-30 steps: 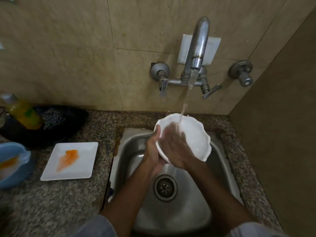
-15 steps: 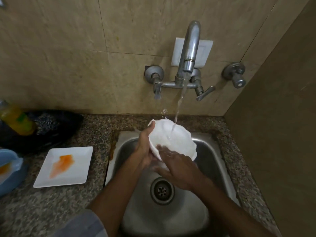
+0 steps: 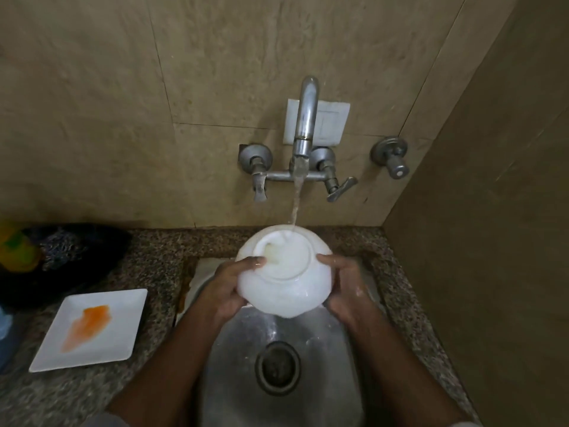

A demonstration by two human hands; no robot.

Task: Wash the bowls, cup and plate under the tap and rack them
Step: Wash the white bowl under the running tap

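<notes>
Both hands, left hand (image 3: pixel 226 288) and right hand (image 3: pixel 345 288), grip an upturned white bowl (image 3: pixel 284 277) over the sink (image 3: pixel 326 380), fingers curled round its sides, tap (image 3: pixel 306 118) water rinsing its base. A stained plate (image 3: pixel 92 329) waits on the desk (image 3: pixel 147 263). Next probably racking; no rack shows.

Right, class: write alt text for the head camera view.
Two hands, left and right, hold an upturned white ceramic bowl under a running steel wall tap, above a steel sink. A square white plate smeared orange waits on the speckled counter.
</notes>
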